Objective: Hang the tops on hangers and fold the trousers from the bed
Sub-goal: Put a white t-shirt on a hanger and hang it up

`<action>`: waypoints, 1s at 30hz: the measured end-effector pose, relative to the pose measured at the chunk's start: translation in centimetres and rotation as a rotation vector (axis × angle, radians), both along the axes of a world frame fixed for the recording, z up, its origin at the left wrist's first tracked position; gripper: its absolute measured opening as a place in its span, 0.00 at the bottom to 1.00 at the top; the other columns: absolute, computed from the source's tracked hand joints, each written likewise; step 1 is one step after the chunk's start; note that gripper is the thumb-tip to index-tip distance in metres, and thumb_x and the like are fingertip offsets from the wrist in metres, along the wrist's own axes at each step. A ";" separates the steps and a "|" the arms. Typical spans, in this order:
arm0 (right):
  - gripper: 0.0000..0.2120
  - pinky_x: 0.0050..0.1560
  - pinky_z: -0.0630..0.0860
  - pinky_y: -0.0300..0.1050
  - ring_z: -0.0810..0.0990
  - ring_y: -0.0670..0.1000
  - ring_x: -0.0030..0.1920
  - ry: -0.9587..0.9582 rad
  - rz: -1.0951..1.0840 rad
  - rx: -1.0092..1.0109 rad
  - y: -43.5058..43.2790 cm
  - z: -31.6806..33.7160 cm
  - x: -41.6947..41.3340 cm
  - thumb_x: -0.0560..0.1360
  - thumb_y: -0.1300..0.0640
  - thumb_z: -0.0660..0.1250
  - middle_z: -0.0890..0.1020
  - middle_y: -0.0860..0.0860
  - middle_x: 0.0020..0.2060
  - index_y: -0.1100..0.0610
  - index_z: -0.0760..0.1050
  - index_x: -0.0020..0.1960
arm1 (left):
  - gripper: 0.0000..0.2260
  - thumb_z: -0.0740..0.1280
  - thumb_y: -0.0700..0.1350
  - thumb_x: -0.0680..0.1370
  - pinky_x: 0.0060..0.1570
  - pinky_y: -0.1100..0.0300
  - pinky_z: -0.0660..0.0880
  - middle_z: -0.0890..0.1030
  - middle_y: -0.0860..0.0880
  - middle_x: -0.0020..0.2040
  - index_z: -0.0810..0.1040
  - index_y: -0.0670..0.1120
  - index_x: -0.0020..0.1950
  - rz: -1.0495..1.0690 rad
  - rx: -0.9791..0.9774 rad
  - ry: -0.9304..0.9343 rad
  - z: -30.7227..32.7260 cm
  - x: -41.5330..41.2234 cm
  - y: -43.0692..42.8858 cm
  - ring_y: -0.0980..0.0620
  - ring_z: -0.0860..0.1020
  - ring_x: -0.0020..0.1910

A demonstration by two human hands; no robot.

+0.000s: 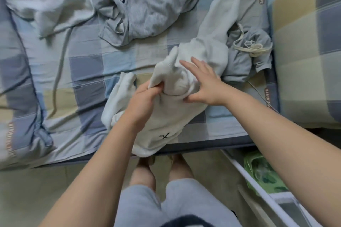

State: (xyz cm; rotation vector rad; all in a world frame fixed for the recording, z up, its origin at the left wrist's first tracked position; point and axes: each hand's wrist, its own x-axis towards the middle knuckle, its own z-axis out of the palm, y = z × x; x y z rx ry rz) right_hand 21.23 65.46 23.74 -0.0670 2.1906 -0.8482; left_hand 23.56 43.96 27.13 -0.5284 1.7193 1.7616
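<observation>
Barely started: nothing looks hung or folded.
Centre frame, left hand (142, 97) grips a bunch of the white garment (162, 121) at the bed (88, 64) edge; right hand (203, 83) presses it, fingers spread. Striped garment (147, 5), pale garment (46, 0) and drawstring garment (245, 55) lie crumpled above.

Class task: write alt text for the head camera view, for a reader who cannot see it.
Seen from above, a person's left hand grips a fold of a white garment at the edge of a checked bed, while the right hand rests open on it. A striped grey garment and a grey drawstring garment lie crumpled behind.
</observation>
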 end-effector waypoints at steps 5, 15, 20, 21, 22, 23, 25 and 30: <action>0.42 0.75 0.60 0.58 0.62 0.47 0.74 0.061 0.038 -0.177 -2.7 11.4 0.5 0.60 0.38 0.76 0.69 0.37 0.66 0.36 0.64 0.71 | 0.20 0.65 0.52 0.66 0.57 0.45 0.71 0.79 0.42 0.49 0.81 0.41 0.50 0.015 -0.004 0.177 11.5 -0.9 -2.0 0.47 0.76 0.52; 0.16 0.45 0.78 0.45 0.79 0.51 0.40 0.237 -0.191 -0.736 -9.3 32.1 0.3 0.65 0.56 0.80 0.80 0.50 0.37 0.52 0.74 0.44 | 0.11 0.65 0.49 0.68 0.51 0.55 0.74 0.82 0.47 0.44 0.85 0.49 0.43 0.063 0.057 0.622 31.8 -2.1 -9.2 0.50 0.78 0.48; 0.11 0.53 0.79 0.45 0.84 0.49 0.48 0.414 -0.041 -0.636 -13.1 39.4 -0.8 0.73 0.64 0.75 0.86 0.50 0.45 0.57 0.83 0.54 | 0.09 0.59 0.36 0.74 0.43 0.61 0.70 0.76 0.42 0.43 0.78 0.36 0.48 0.072 0.102 0.927 39.0 -2.8 -13.0 0.50 0.72 0.44; 0.07 0.53 0.79 0.46 0.83 0.49 0.48 0.469 -0.046 -0.625 -13.8 40.8 -1.0 0.75 0.64 0.74 0.85 0.50 0.44 0.60 0.83 0.53 | 0.08 0.59 0.35 0.74 0.42 0.62 0.70 0.75 0.43 0.43 0.77 0.35 0.48 0.091 0.095 0.970 40.2 -2.9 -13.7 0.50 0.72 0.44; 0.05 0.53 0.79 0.48 0.81 0.49 0.46 0.534 -0.056 -0.620 -14.4 42.1 -1.3 0.76 0.65 0.72 0.83 0.52 0.43 0.64 0.81 0.52 | 0.09 0.58 0.33 0.74 0.41 0.64 0.70 0.75 0.44 0.42 0.78 0.38 0.47 0.109 0.082 1.007 41.3 -3.0 -14.6 0.52 0.72 0.43; 0.06 0.51 0.76 0.52 0.78 0.50 0.44 0.608 -0.067 -0.616 -15.1 43.5 -1.5 0.77 0.65 0.70 0.80 0.54 0.42 0.68 0.78 0.51 | 0.11 0.58 0.32 0.74 0.40 0.66 0.70 0.76 0.47 0.40 0.79 0.43 0.45 0.129 0.063 1.032 42.2 -3.0 -15.4 0.54 0.73 0.42; 0.10 0.44 0.70 0.53 0.71 0.53 0.40 0.731 -0.068 -0.604 -16.6 46.1 -1.9 0.80 0.63 0.67 0.72 0.56 0.38 0.70 0.71 0.48 | 0.11 0.59 0.32 0.72 0.34 0.65 0.67 0.74 0.52 0.35 0.76 0.47 0.40 0.166 -0.008 1.040 44.1 -3.2 -16.9 0.56 0.70 0.36; 0.07 0.38 0.70 0.48 0.71 0.48 0.35 0.929 -0.034 -0.491 -21.3 50.7 -2.3 0.80 0.59 0.67 0.74 0.54 0.34 0.62 0.72 0.46 | 0.09 0.72 0.43 0.66 0.37 0.61 0.78 0.84 0.49 0.39 0.81 0.45 0.46 0.027 -0.022 0.822 47.7 -2.9 -20.4 0.54 0.81 0.38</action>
